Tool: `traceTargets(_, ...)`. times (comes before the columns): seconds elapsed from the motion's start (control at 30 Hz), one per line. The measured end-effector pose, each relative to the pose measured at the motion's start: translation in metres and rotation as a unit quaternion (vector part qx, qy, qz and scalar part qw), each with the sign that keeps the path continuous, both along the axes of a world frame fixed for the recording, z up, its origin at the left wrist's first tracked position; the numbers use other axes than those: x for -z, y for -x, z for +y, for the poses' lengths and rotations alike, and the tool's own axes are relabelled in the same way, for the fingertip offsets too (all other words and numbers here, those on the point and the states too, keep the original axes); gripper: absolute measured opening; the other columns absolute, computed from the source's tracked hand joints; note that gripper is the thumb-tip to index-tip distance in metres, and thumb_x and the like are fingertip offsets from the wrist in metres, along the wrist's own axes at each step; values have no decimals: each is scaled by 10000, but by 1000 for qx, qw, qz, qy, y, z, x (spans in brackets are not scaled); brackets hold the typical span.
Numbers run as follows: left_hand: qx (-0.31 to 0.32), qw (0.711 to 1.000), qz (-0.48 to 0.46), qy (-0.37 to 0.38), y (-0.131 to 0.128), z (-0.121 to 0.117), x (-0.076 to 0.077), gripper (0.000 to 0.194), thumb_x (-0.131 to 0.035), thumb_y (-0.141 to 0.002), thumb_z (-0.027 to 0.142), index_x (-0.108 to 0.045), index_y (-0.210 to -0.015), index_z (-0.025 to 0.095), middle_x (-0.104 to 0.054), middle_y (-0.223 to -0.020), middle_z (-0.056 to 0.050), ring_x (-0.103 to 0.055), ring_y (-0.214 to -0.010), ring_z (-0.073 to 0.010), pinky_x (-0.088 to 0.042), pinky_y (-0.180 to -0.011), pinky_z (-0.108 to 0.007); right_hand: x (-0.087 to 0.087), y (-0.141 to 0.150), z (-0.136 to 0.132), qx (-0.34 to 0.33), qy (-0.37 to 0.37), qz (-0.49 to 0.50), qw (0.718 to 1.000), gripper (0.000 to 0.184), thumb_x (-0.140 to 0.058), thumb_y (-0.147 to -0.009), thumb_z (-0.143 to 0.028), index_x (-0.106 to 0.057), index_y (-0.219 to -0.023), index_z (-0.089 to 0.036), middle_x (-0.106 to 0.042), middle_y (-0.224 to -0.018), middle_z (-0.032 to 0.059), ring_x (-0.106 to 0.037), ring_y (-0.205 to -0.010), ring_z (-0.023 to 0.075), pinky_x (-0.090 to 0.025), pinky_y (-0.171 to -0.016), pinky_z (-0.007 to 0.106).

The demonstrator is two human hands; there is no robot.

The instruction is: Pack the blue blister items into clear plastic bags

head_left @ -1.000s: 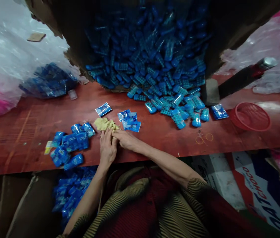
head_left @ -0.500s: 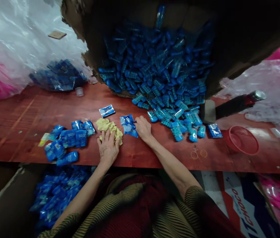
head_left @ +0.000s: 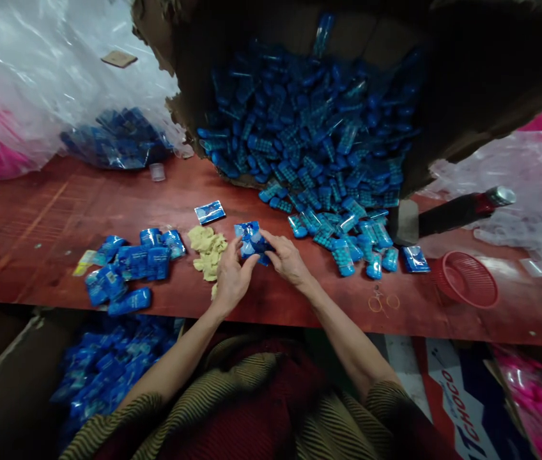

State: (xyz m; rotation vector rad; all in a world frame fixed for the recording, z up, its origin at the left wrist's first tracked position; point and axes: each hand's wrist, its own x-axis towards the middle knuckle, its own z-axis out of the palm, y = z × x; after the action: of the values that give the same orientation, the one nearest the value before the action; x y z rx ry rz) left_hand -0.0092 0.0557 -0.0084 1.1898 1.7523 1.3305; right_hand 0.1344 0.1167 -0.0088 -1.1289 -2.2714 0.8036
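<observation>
Both hands meet over the red wooden table [head_left: 50, 211] at its near middle. My left hand [head_left: 231, 276] and my right hand [head_left: 287, 259] pinch a small bunch of blue plastic packets [head_left: 252, 239] between their fingertips. Just left of the left hand lies a heap of pale yellow rubber bands [head_left: 207, 250]. A single flat blue packet [head_left: 209, 211] lies beyond it. To the left sits a group of filled blue packets [head_left: 130, 268]. A large pile of blue packets [head_left: 319, 140] spills from a torn cardboard box [head_left: 175, 38] onto the table ahead.
A red plastic basket [head_left: 467, 281] stands at the right, near a dark bottle-like thing [head_left: 457, 209] lying on its side. Two loose rubber bands [head_left: 381, 301] lie by the front edge. Clear plastic bags [head_left: 36, 96] fill the back left. A box of blue packets [head_left: 108, 364] sits below the table.
My left hand left the rubber band heap and moved right to the blue packets. My right hand drew the packets up off the table; both hands now hold them.
</observation>
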Motion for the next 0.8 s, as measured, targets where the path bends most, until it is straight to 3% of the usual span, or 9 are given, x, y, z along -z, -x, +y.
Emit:
traceTargets(0.07,-10,998,-63,7,2,3,-3,527,-704,-656,303,-548,-1143,173,-648,-1027,-94,-599,-969,-220,-447,-868,-361,-3,-2,-3,5,67,81,994,644,-533,-810,-170,-312,-1412,-239,-614,-953,48,-546,-834,183,-435,-806,324)
traceTargets(0.17,10,969,-229,87,6,3,-11,423,-729,-621,356,-617,-973,151,-647,-756,-25,-599,-678,-138,-461,-656,-255,-8,-3,-9,0,208,202,957,767,-585,-767,-196,-216,-1438,-239,-604,-874,3,-544,-719,133,-448,-702,265)
traceTargets(0.23,27,940,-316,125,7,3,-17,390,-758,-584,377,-637,-869,139,-625,-676,1,-541,-562,-91,-415,-551,-206,-11,-2,-11,-13,274,257,927,704,-627,-725,-201,-345,-1370,-227,-610,-895,0,-554,-740,123,-449,-706,251)
traceTargets(0.37,60,910,-393,118,5,2,-24,345,-810,-515,339,-644,-727,123,-612,-611,10,-494,-507,-68,-386,-493,-186,-15,0,-15,0,349,313,883,348,-695,-647,-226,-613,-983,-189,-629,-859,-11,-563,-753,118,-455,-729,251)
traceTargets(0.47,43,898,-424,108,-2,0,-23,325,-804,-521,331,-639,-705,120,-606,-587,11,-494,-493,-71,-386,-470,-186,-14,2,-20,57,383,362,848,199,-702,-645,-292,-622,-780,-169,-606,-722,-35,-529,-651,91,-445,-683,237)
traceTargets(0.63,-7,896,-434,93,-15,-9,-13,304,-786,-536,289,-636,-738,119,-631,-630,7,-513,-497,-68,-408,-480,-188,-4,8,-33,115,417,433,791,256,-690,-647,-387,-613,-742,-162,-583,-653,-44,-501,-610,81,-421,-675,235)
traceTargets(0.7,-17,896,-435,88,-20,-11,-10,311,-784,-534,292,-634,-747,123,-630,-623,14,-509,-481,-66,-411,-473,-191,-2,11,-37,135,413,434,790,257,-681,-650,-396,-600,-708,-160,-573,-634,-42,-491,-603,85,-416,-663,237)
traceTargets(0.8,-22,894,-437,91,-26,-11,-7,335,-783,-530,328,-627,-747,126,-619,-589,22,-493,-442,-65,-404,-450,-195,-1,16,-41,175,376,412,811,230,-659,-658,-373,-571,-646,-160,-541,-599,-46,-452,-571,84,-395,-601,228)
